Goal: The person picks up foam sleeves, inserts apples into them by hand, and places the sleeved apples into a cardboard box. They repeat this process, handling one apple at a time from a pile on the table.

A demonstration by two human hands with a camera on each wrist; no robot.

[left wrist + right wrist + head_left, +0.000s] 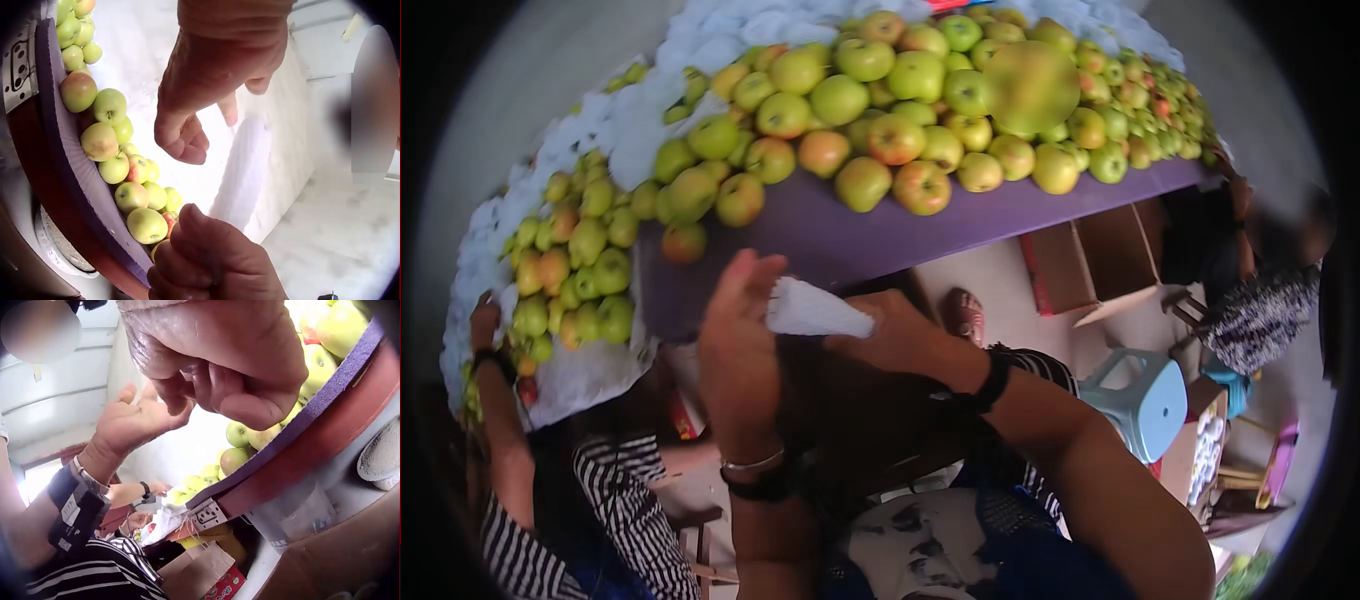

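Observation:
Below the front edge of the purple table [880,235] my two hands meet at a white foam sleeve [815,312]. My right hand [900,335] curls round its narrow end. The left hand [740,330] stands upright with fingers mostly straight, its palm side against the sleeve's wide end. In the left wrist view the sleeve [244,169] runs from my left hand's fingers [228,109] down to the right hand's fist [212,256]. A heap of green and reddish apples [900,100] covers the table above my hands.
White foam wrappers [610,130] lie along the far side of the heap. Another person in striped sleeves [615,500] reaches onto the table at the left. A blue stool [1150,400], cardboard boxes [1090,260] and a second person [1260,310] are at the right.

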